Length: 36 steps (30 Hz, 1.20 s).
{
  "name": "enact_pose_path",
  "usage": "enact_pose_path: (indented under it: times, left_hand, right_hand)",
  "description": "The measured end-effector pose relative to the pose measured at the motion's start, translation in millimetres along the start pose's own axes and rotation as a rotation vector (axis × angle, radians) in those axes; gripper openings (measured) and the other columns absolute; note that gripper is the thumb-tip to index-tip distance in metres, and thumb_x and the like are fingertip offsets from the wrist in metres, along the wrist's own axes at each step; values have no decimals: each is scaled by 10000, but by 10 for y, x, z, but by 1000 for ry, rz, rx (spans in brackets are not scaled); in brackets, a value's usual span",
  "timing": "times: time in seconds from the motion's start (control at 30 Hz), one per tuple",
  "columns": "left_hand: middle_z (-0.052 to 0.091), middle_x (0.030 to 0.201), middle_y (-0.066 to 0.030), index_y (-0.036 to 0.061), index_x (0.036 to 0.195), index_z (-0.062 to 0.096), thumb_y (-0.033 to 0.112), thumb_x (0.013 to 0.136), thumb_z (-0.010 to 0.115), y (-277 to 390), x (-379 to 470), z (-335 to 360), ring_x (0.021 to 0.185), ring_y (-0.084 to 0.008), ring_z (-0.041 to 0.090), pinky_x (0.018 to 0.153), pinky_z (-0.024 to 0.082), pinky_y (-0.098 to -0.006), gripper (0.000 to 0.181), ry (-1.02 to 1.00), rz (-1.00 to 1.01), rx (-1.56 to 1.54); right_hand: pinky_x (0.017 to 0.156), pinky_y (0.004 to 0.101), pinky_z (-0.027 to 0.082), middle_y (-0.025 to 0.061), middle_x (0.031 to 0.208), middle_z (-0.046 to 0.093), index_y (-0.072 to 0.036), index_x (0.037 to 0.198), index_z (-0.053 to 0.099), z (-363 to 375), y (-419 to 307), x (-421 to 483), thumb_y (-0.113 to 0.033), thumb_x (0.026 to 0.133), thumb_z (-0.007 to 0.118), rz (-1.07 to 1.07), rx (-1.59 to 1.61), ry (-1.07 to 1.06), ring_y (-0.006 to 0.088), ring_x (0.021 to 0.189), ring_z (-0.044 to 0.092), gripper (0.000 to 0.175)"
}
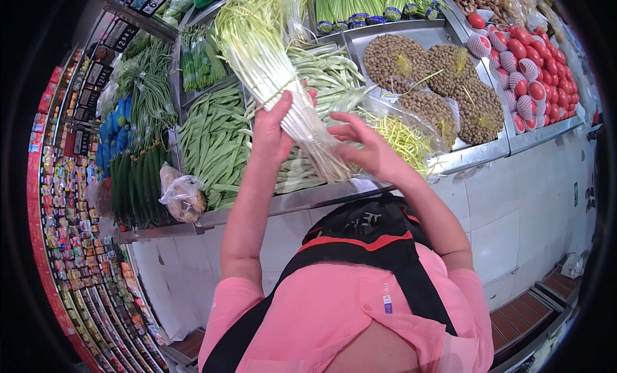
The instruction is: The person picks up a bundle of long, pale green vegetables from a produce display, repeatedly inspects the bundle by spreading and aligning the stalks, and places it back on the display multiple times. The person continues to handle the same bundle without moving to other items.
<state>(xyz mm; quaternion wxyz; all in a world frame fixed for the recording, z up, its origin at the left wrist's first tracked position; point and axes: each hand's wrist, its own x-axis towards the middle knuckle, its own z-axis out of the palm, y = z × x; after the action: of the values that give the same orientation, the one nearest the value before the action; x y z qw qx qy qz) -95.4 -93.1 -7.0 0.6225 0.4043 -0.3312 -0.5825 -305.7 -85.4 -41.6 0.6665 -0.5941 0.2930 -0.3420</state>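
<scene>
My left hand (275,127) grips a thick bundle of white-stalked, yellow-green-leaved vegetables (270,67), which look like blanched chives or garlic leaves. The bundle slants over the stall, leaves at the far end and stalk ends towards me. By those stalk ends is my right hand (366,149), its fingers apart and slightly blurred; whether the fingertips touch the stalks I cannot tell. Under the bundle lie pale green bean pods (325,74). Yellow chive-like pieces (400,139) in clear plastic lie just beyond my right hand.
Flat green beans (212,141), cucumbers (137,185) and a bagged brown vegetable (181,194) sit on the left. Netted round brown goods (395,59) and red tomato-like produce (544,69) fill the right. A metal rim (472,156) edges the stall; a black bag (361,221) hangs at my front.
</scene>
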Motion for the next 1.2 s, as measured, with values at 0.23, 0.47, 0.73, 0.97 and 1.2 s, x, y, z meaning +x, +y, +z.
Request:
enact_pose_path:
  times: [0.23,0.47,0.73,0.97,1.2]
  left_hand:
    - [469,1393,-208,123,1503,44,284,806,780,95,-387,114,1259,-348,510,1025,447,-467,1026,-313,262,-82]
    - [611,1177,-204,-62,1322,427,343,750,746,-80,-394,49,1034,-308,647,914,527,-433,770,-243,-46,108]
    - [598,979,-140,-19,1299,452,263,722,687,-76,-441,-97,805,-251,634,732,538,-376,684,-346,-233,-203]
    - [614,959,-137,-18,1259,483,259,704,723,-5,-491,-103,853,-243,653,684,553,-344,665,-311,-243,52]
    - [514,757,-65,1,1172,428,297,710,725,37,-612,-41,562,-144,499,505,422,-307,624,-481,-307,-307]
  right_hand:
    - [1029,326,390,106,1257,576,5,1410,388,76,22,38,-109,766,782,-38,308,-256,171,1181,525,764]
    - [972,339,444,123,1207,580,3,1328,476,182,243,-29,-151,836,745,-57,-31,-156,197,1138,552,581]
    - [996,359,389,112,1187,519,-30,1196,456,-123,-1,-11,-271,743,806,-303,-158,416,211,1148,494,622]
    - [869,407,492,278,1198,566,51,1191,472,-13,-438,-43,-369,888,618,-204,-268,-26,351,1043,622,538]
    - [721,444,491,207,831,645,-14,992,601,-353,-154,188,-206,954,506,-160,-662,227,412,805,624,217]
